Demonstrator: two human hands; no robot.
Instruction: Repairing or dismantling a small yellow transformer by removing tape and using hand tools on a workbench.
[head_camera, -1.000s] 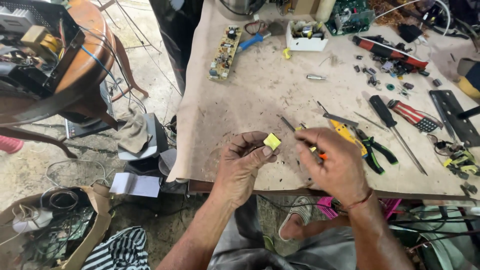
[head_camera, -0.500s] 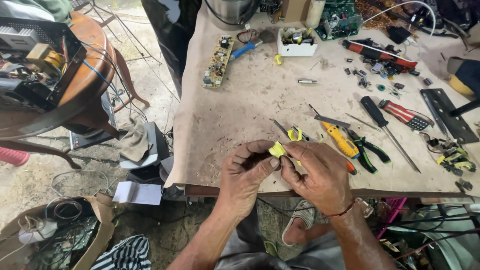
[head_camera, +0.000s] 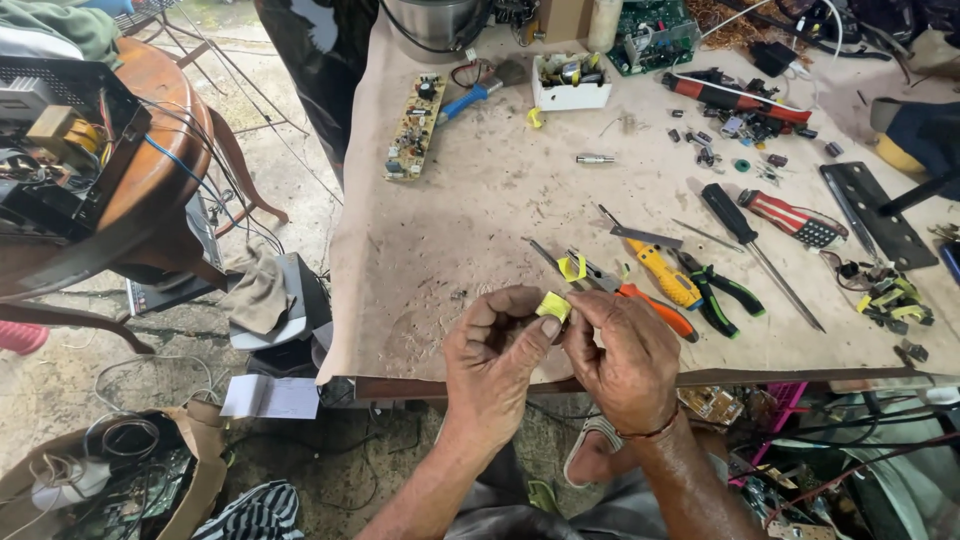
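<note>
— What are the hands doing right now?

— Both meet over the near edge of the dusty beige-covered workbench (head_camera: 450, 230). The left hand (head_camera: 497, 362) and the right hand (head_camera: 628, 358) pinch a small yellow, tape-wrapped block (head_camera: 553, 305) between their fingertips, thumbs and forefingers closed narrow around it. Neither palm is open; the little block is all they grip.

— Where does that sit relative to the bench?

— Just above its front edge, nearest the person. Behind the block, on the bench, lies a curl of yellow tape (head_camera: 572, 267), touching or just beside thin metal tweezers (head_camera: 545, 256). To the right of those lie orange-handled pliers (head_camera: 652, 302) and a yellow-handled cutter (head_camera: 668, 280). A long green circuit board (head_camera: 414, 127) lies further back on the left.

— What could go wrong from here?

— My guess: the block is small and held only by fingertips right at the bench edge, so a slip would likely send it down into the tangle of wires and scrap on the ground below. Too hard a squeeze might also bend whatever fine leads it carries, though I cannot tell whether it has any.
</note>
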